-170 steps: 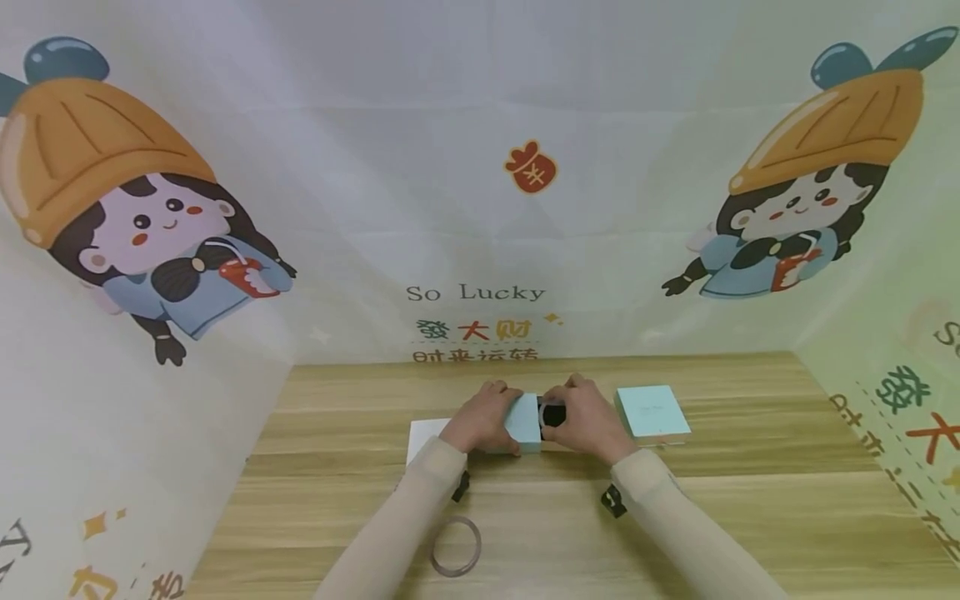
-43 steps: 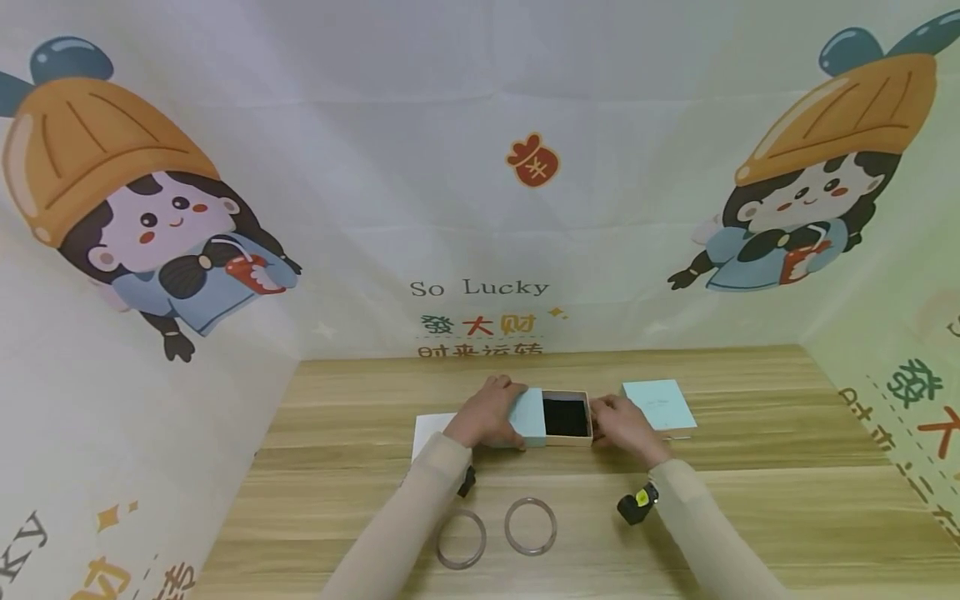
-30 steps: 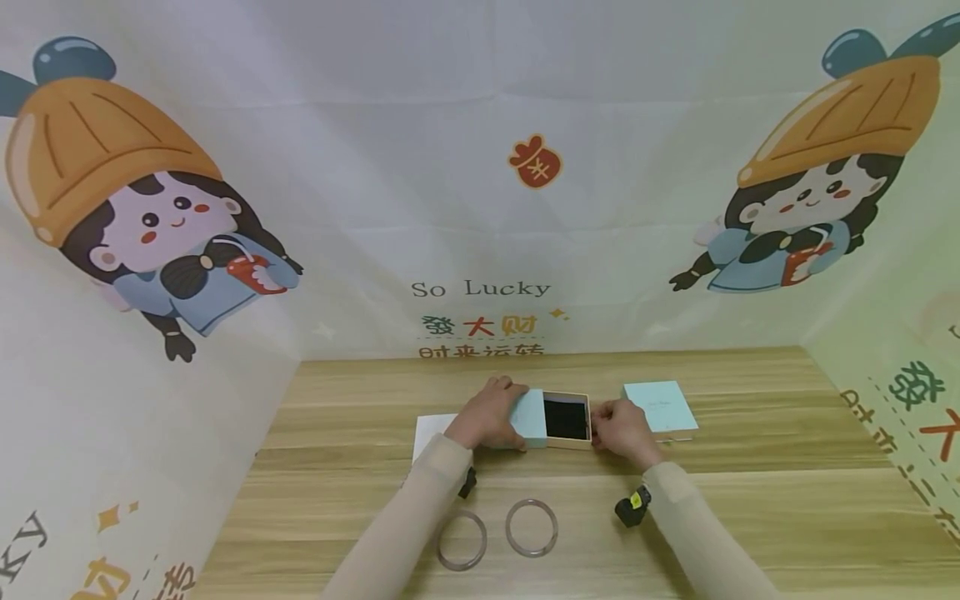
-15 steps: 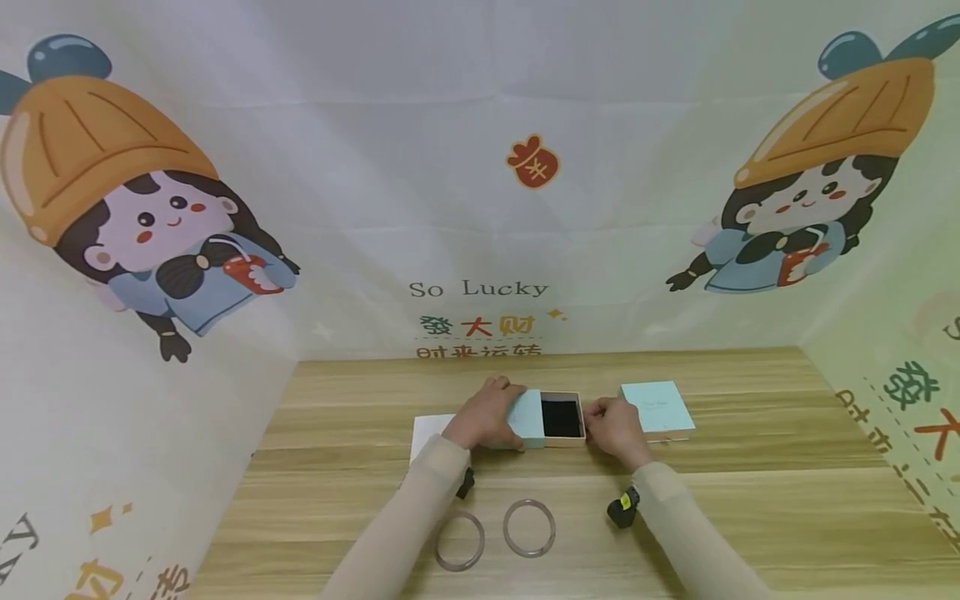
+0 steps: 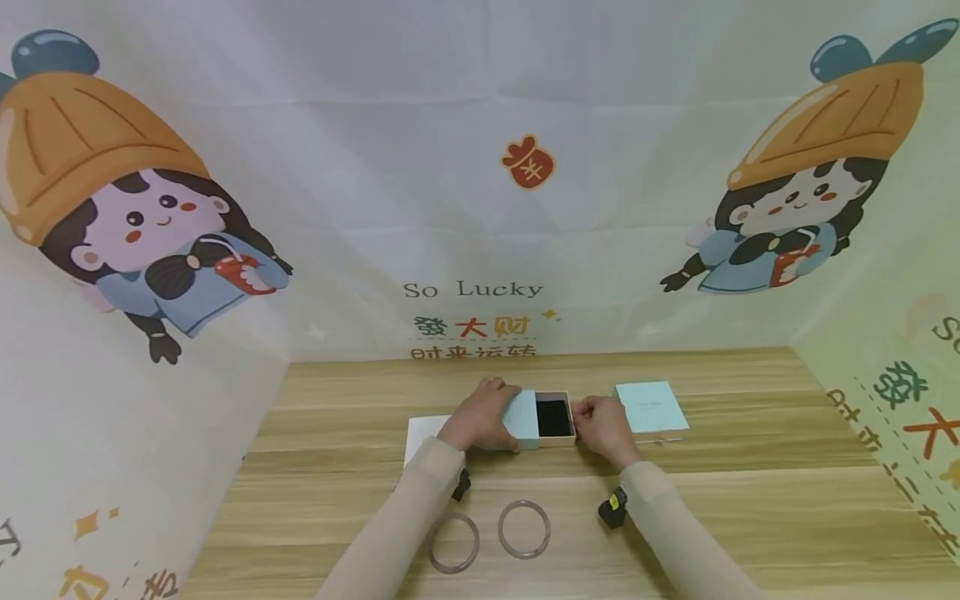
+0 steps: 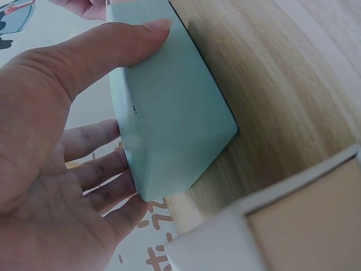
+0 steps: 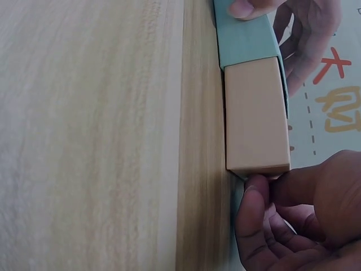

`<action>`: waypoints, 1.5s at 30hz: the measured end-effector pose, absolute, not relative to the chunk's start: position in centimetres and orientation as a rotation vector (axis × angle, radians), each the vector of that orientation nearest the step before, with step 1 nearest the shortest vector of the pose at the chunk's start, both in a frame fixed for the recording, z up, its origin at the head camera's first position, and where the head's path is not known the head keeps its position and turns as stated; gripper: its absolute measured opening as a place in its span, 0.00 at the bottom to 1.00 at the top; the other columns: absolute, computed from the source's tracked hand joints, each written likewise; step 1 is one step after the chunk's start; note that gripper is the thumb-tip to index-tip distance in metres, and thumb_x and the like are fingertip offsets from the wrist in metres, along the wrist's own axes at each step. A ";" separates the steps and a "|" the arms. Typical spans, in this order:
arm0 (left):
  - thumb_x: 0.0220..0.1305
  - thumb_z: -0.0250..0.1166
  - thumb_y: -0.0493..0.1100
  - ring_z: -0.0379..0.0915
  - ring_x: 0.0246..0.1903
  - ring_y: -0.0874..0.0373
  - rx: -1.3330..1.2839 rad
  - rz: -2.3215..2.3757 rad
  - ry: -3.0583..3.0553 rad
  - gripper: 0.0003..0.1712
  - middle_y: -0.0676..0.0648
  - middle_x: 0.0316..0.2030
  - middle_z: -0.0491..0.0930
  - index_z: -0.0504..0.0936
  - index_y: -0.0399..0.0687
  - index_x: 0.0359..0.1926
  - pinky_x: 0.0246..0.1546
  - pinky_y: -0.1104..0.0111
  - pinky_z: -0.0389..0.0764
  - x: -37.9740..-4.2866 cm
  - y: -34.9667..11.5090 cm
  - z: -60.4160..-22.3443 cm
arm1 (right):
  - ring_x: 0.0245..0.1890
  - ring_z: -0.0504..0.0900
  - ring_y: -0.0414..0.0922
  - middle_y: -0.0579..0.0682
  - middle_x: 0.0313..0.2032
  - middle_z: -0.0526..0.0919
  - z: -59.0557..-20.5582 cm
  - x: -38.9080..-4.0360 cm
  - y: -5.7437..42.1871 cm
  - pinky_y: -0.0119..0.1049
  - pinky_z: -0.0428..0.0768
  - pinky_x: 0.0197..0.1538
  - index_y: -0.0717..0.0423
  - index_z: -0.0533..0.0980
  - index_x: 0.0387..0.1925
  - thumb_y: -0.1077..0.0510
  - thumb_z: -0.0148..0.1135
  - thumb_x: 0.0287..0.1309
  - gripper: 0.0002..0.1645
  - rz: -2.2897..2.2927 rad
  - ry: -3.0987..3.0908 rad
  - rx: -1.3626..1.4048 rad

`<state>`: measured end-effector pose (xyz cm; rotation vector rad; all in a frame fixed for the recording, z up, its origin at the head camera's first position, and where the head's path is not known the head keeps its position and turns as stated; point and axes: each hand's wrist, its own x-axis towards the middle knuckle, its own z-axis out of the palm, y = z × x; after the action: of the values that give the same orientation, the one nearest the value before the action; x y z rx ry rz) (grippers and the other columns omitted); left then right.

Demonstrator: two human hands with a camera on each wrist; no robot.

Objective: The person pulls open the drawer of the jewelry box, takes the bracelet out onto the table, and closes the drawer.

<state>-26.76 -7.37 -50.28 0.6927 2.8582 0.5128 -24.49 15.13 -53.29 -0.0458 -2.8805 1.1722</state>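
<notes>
A mint-green drawer box sleeve (image 5: pixel 522 417) lies on the wooden table, held by my left hand (image 5: pixel 480 417). In the left wrist view the thumb lies along the sleeve's near side, with the fingertips at its other edge. A peach-sided drawer (image 7: pixel 256 116) with a black lining sticks partly out of the sleeve's right end. My right hand (image 5: pixel 606 427) has its curled thumb and fingers at the drawer's outer end; any pull tab there is hidden. Two pale, greyish bangles, one on the left (image 5: pixel 452 570) and one on the right (image 5: pixel 524 556), lie flat nearer me.
A second mint box (image 5: pixel 651 408) stands just right of my right hand. A white item (image 5: pixel 423 432), partly under my left wrist, lies at the left; close up it shows a raised white edge (image 6: pixel 211 248) around a tan panel. Printed cloth walls (image 5: pixel 360 250) surround the table.
The right-hand bangle, absent 5.7 seconds ago, lies on the table. The right hand has moved from inside the drawer to its end. Over the last second the drawer has slid left into the sleeve.
</notes>
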 end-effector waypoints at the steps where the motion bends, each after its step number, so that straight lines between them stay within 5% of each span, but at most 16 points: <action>1: 0.41 0.85 0.50 0.67 0.62 0.48 0.690 0.513 2.857 0.56 0.42 0.64 0.74 0.71 0.46 0.72 0.64 0.56 0.76 -26.7 -7.4 -50.2 | 0.25 0.76 0.42 0.55 0.28 0.86 -53.4 -24.6 15.1 0.29 0.71 0.26 0.64 0.83 0.33 0.65 0.61 0.63 0.07 1.166 -2.881 -0.045; 29: 0.40 0.86 0.48 0.68 0.59 0.49 0.641 0.525 2.838 0.56 0.43 0.62 0.74 0.71 0.47 0.72 0.62 0.56 0.77 -26.9 -7.3 -50.1 | 0.28 0.80 0.42 0.53 0.29 0.86 -53.7 -24.7 13.5 0.32 0.77 0.32 0.62 0.84 0.33 0.64 0.63 0.64 0.07 1.170 -2.876 0.029; 45: 0.41 0.86 0.50 0.68 0.57 0.49 0.657 0.541 2.837 0.56 0.43 0.61 0.74 0.71 0.47 0.72 0.59 0.56 0.78 -27.0 -7.2 -50.4 | 0.23 0.82 0.39 0.54 0.27 0.86 -53.6 -24.8 11.3 0.28 0.77 0.26 0.64 0.82 0.32 0.68 0.61 0.64 0.06 1.412 -2.840 0.071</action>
<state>-27.01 -7.22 -50.41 0.6571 2.8374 0.5407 -24.76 11.28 -53.60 0.0710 -2.8397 1.4124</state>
